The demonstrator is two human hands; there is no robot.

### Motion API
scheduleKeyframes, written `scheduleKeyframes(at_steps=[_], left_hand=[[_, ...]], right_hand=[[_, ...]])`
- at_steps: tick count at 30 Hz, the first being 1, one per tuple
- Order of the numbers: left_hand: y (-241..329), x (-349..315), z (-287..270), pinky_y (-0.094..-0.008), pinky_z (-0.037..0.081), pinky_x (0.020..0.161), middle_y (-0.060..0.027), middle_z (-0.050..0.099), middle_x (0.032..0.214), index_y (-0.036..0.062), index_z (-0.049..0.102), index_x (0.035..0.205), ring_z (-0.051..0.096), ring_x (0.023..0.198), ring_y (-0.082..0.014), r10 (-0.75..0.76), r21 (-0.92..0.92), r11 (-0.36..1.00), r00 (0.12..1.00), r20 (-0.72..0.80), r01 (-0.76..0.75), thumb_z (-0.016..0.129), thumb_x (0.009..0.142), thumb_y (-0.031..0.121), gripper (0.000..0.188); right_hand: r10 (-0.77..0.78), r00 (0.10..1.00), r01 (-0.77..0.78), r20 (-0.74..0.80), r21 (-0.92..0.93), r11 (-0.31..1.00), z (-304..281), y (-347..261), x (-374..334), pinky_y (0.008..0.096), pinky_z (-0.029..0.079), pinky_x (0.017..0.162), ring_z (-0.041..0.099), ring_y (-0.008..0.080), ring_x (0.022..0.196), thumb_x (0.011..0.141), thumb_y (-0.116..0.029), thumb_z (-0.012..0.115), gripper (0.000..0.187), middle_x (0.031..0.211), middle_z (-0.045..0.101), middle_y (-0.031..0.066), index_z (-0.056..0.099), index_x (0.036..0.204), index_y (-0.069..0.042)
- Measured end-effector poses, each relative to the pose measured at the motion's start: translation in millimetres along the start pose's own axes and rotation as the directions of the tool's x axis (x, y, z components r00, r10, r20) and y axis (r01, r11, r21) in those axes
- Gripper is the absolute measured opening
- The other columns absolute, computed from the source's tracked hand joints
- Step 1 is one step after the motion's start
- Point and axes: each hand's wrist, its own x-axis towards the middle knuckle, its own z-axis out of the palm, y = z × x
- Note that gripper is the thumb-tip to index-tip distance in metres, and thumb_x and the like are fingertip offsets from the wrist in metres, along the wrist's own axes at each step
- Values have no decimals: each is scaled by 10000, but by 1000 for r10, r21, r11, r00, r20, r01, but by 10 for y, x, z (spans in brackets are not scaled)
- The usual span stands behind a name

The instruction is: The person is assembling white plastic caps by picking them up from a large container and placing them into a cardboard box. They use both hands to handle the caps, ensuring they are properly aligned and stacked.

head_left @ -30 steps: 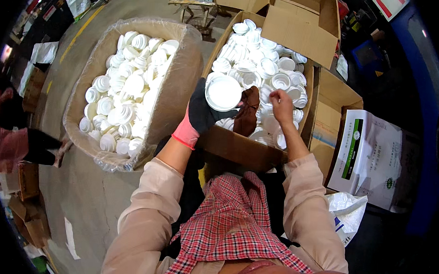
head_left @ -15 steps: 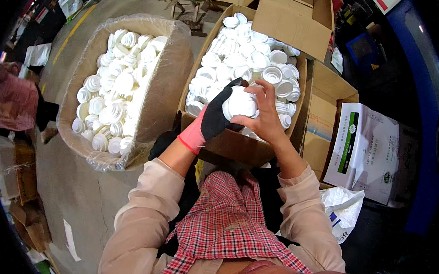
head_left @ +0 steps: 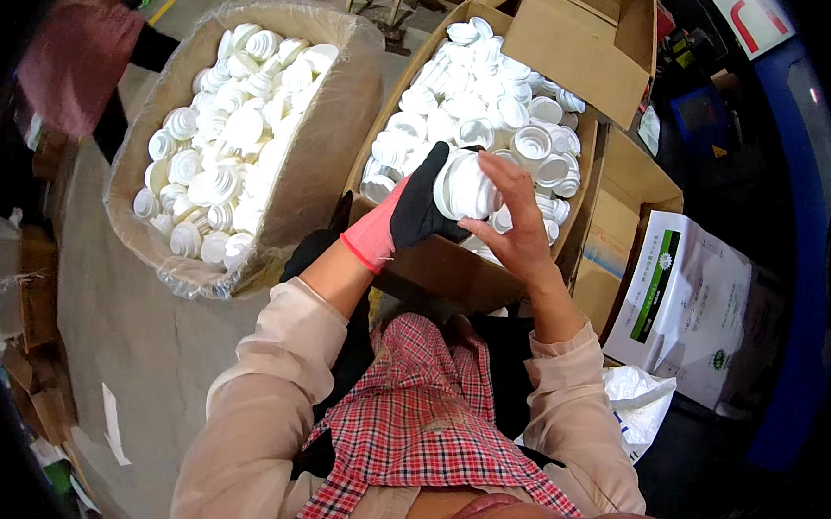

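Observation:
A white round plastic cap (head_left: 465, 185) with stepped rims is held up between my hands, over the near edge of a cardboard box (head_left: 452, 272). My left hand (head_left: 420, 204), in a black and pink glove, wraps around the cap's left side. Bare-skinned, my right hand (head_left: 517, 218) curves about its right side, with the thumb and fingers at the rim. Many similar white caps (head_left: 532, 142) fill the box just beyond my hands. Part of the cap is hidden behind my glove and fingers.
To the left stands another box (head_left: 323, 153) lined with clear plastic, full of white caps. An open cardboard box (head_left: 637, 176) and a white printed carton (head_left: 692, 299) are at the right, near a white plastic bag (head_left: 639, 404). Another person (head_left: 76, 59) is at the far left.
The cap has tilted in my hands, now showing its stepped side. Both hands keep close around it. The view has shifted slightly, and the person at the left has moved farther up.

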Motion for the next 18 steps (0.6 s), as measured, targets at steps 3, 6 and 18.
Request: scheduleKeyframes(at_steps=[3, 6, 18], left_hand=[[124, 56, 34, -349, 439, 984, -101, 524, 1313, 33, 357, 1391, 541, 1164, -216, -330, -658, 695, 941, 67, 291, 741, 788, 220, 739], [-59, 27, 2, -366, 424, 1036, -98, 476, 1383, 38, 340, 1430, 502, 1235, -210, -241, -444, 863, 969, 59, 242, 506, 965, 251, 537], [83, -8, -40, -369, 424, 1043, -114, 455, 1405, 24, 333, 1425, 487, 1261, -219, -6, -195, 981, 999, 53, 16, 662, 829, -17, 682]], right_hand=[[-12, 1000, 12, -10, -60, 998, 19, 62, -23, 416, 404, 992, 493, 337, 1175, 659, -111, 796, 690, 1315, 504, 146, 526, 1290, -50], [4, 1000, -4, 6, -86, 996, 51, 43, -9, 419, 409, 987, 493, 337, 1175, 663, -124, 795, 679, 1309, 506, 144, 534, 1287, -55], [-1, 1000, 0, -14, -121, 993, 93, 37, 7, 422, 423, 974, 499, 339, 1161, 667, -128, 795, 676, 1281, 513, 150, 541, 1289, -63]])
